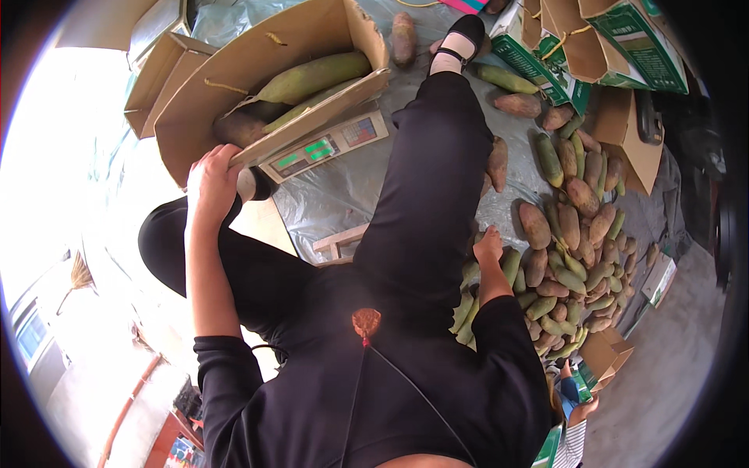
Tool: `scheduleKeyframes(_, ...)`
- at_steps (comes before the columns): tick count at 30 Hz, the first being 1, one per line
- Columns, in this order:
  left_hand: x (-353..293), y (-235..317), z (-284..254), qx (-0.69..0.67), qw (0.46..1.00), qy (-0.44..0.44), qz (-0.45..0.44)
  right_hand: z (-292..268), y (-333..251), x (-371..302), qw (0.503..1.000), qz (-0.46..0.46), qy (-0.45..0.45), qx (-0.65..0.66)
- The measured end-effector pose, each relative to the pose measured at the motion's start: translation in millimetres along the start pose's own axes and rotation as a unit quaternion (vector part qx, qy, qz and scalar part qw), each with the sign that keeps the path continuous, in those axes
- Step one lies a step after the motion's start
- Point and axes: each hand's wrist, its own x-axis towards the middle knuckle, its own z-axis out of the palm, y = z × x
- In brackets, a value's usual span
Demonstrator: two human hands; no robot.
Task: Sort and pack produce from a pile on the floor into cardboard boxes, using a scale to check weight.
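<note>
My left hand [212,175] has its fingers hooked over the near rim of an open brown cardboard box [328,94]. Long green gourd-like vegetables [312,78] lie inside the box, with a browner one beside them. The box stands on or against a digital scale [320,148] with lit green displays. Beside my right thigh, my right hand [489,246] hangs with curled fingers near the left edge of a large pile of brown and green gourd-like vegetables [573,226]. Whatever it may hold is hidden.
Grey plastic sheeting [324,207] covers the floor between my legs. Green-and-white cartons [538,58] stand at the far right, and a brown box [624,136] stands beside the pile. Another person's hand [583,409] shows at the lower right. A small wooden stool [339,240] is close to me.
</note>
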Motion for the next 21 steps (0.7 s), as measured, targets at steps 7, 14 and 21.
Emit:
scheduleKeyframes(7, 0, -7, 1, -0.004, 1.000, -0.012, -0.002, -48, -13, -13, 0.961, -0.131, 0.155, 0.188)
scheduleKeyframes(14, -2, -7, 1, 0.002, 1.000, -0.013, -0.005, -166, -74, -44, 0.883, -0.216, 0.225, 0.350)
scheduleKeyframes(21, -4, -13, 4, -0.002, 1.000, 0.002, 0.010, -301, -115, -95, 0.706, -0.352, 0.314, 0.528)
